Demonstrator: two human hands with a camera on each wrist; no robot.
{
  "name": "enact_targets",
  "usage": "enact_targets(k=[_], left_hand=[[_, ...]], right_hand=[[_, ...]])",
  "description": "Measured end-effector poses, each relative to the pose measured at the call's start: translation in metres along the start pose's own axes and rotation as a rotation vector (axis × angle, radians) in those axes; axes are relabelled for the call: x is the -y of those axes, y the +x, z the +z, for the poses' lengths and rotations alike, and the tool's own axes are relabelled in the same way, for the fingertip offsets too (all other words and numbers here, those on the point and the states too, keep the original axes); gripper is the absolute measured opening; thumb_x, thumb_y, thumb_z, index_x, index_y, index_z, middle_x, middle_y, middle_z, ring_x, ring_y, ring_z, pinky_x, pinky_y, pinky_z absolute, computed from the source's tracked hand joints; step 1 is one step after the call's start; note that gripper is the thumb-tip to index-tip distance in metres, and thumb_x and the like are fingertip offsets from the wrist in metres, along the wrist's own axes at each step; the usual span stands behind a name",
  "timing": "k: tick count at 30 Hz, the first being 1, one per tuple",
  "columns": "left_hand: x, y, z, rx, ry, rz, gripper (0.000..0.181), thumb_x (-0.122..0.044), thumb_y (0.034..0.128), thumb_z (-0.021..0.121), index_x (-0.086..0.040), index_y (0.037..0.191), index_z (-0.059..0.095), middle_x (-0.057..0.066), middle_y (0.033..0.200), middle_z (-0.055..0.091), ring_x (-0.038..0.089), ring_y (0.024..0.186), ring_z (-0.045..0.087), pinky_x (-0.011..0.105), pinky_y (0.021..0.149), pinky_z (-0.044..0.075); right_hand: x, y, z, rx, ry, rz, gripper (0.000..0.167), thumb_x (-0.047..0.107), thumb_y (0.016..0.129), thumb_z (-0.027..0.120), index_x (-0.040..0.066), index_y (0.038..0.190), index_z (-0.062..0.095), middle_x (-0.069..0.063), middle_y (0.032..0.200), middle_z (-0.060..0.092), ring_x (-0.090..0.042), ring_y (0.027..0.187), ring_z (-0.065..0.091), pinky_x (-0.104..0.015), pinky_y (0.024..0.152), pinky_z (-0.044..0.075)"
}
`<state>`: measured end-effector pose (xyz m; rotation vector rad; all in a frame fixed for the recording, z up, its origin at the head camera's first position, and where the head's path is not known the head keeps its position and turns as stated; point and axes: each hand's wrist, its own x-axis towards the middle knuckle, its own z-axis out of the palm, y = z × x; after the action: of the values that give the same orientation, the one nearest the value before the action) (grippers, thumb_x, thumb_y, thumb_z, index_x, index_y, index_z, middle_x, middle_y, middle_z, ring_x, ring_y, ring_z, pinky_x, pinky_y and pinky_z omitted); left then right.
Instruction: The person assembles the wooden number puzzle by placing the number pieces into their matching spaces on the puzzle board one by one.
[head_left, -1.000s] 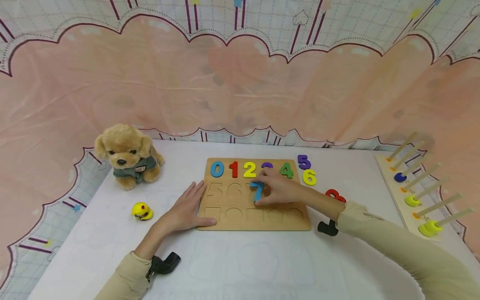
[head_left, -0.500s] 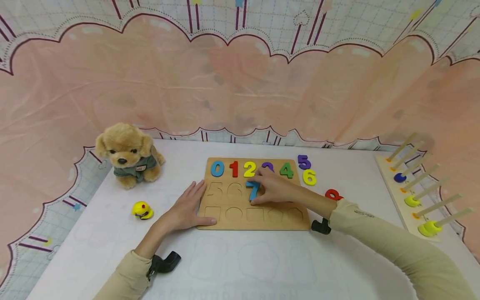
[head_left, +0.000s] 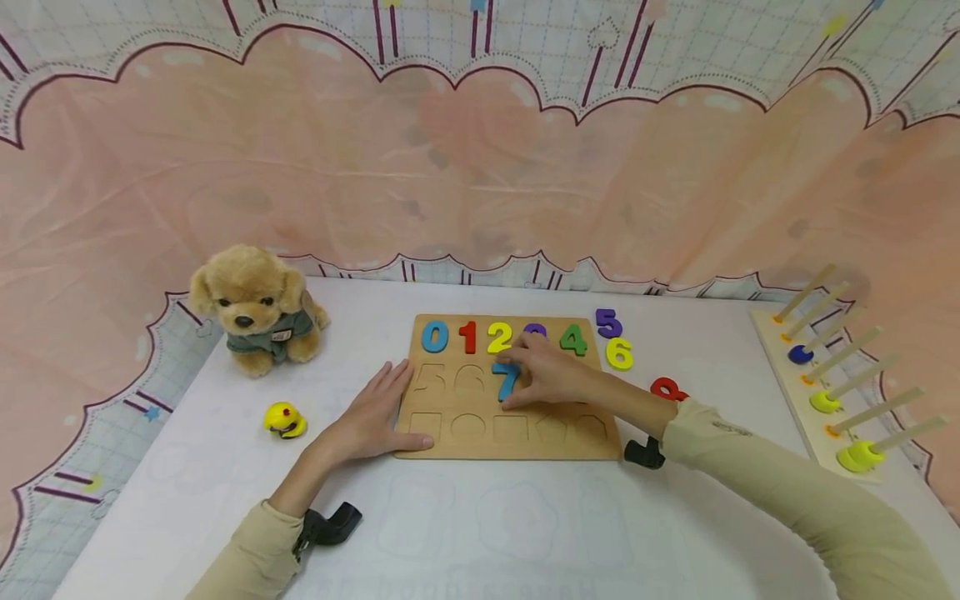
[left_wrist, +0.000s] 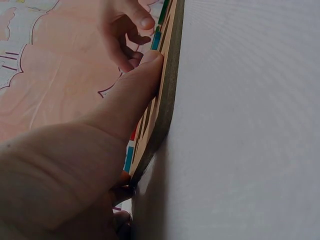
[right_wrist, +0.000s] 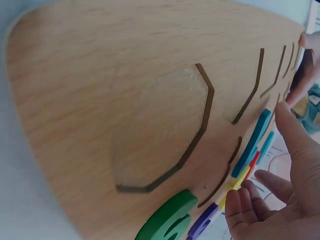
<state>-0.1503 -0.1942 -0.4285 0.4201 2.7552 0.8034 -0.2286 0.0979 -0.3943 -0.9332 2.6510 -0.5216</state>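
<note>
Right hand (head_left: pixel 551 371): my thumb and finger pinch the blue 7 (head_left: pixel 506 382).
My left hand (head_left: pixel 367 421), fingers straight, touches the board (head_left: pixel 517 451); my right hides some of a purple number (head_left: pixel 535 330).

Purple pc. (head_left: pixel 536 329) part-hidden behind R hand (head_left: pixel 551 372), head view.

Blue seven (head_left: pixel 506 383), tan board (head_left: pixel 510 451), yellow duck (head_left: pixel 284 421), scallop-patterned peach backdrop (head_left: pixel 480 200)

The blue number seven (head_left: pixel 507 380) — reading upright from the head view — is at the flat wooden board's (head_left: pixel 480 450) middle row.
</note>
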Motion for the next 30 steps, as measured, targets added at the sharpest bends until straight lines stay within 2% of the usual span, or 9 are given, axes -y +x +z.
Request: enact_targets(k=[5,9,12,18,20,25,30], left_hand=[[0.000,0.000,0.000,0.000,0.003,-0.002,0.114,-0.057,0.0758,0.075,-0.002,0.155,0.014,0.017,0.164,0.010,0.040,0.151,0.002,0.062,0.120,0.012],[-0.001,-0.001,0.000,-0.003,0.003,0.001,0.114,-0.056,0.0756,0.075,-0.002,0.155,0.015,0.017,0.164,0.011,0.040,0.151,0.003,0.062,0.120,0.012],[-0.002,-0.001,-0.001,-0.004,-0.002,0.003,0.113,-0.056,0.0757,0.075,-0.001,0.155,0.015,0.017,0.164,0.011,0.041,0.151,0.003,0.062,0.120,0.012],[-0.003,-0.002,-0.001,-0.006,-0.005,0.003,0.113,-0.055,0.0757,0.076,-0.001,0.155,0.015,0.017,0.163,0.011,0.040,0.151,0.003,0.062,0.120,0.012],[-0.002,-0.001,-0.001,-0.007,-0.005,0.003,0.113,-0.055,0.0758,0.076,-0.002,0.155,0.015,0.017,0.163,0.011,0.040,0.151,0.003,0.062,0.120,0.012],[-0.001,-0.001,0.001,0.003,-0.002,0.007,0.113,-0.056,0.0761,0.075,-0.001,0.155,0.015,0.018,0.163,0.011,0.041,0.151,0.003,0.061,0.120,0.012],[-0.002,-0.001,-0.001,-0.001,-0.004,0.001,0.113,-0.056,0.0757,0.075,-0.001,0.155,0.015,0.018,0.163,0.012,0.041,0.151,0.003,0.062,0.119,0.012]], right_hand=[[-0.005,-0.005,-0.004,-0.026,0.043,0.014,0.074,0.045,0.075,0.081,0.015,0.137,0.055,-0.008,0.124,0.050,-0.020,0.105,0.043,-0.028,0.079,0.046],[-0.011,-0.014,-0.010,-0.032,0.070,0.025,0.075,0.043,0.077,0.080,0.017,0.141,0.051,-0.012,0.134,0.046,-0.026,0.118,0.043,-0.040,0.093,0.049],[-0.019,-0.019,-0.017,-0.053,0.090,0.035,0.074,0.041,0.080,0.078,0.015,0.142,0.048,-0.015,0.137,0.044,-0.031,0.123,0.044,-0.049,0.099,0.048],[-0.053,-0.020,-0.045,-0.216,0.071,0.033,0.068,0.032,0.083,0.077,0.003,0.138,0.050,-0.023,0.131,0.048,-0.039,0.119,0.047,-0.053,0.095,0.047],[-0.067,-0.020,-0.054,-0.248,0.073,0.044,0.067,0.029,0.083,0.077,0.000,0.137,0.050,-0.025,0.131,0.049,-0.041,0.119,0.047,-0.054,0.095,0.046],[-0.100,-0.025,-0.067,-0.255,0.071,0.096,0.065,0.026,0.086,0.074,-0.004,0.138,0.048,-0.026,0.130,0.049,-0.042,0.121,0.048,-0.055,0.099,0.047],[-0.119,-0.039,-0.073,-0.229,0.089,0.152,0.064,0.027,0.089,0.071,-0.003,0.139,0.046,-0.026,0.139,0.045,-0.041,0.125,0.046,-0.056,0.099,0.048]])
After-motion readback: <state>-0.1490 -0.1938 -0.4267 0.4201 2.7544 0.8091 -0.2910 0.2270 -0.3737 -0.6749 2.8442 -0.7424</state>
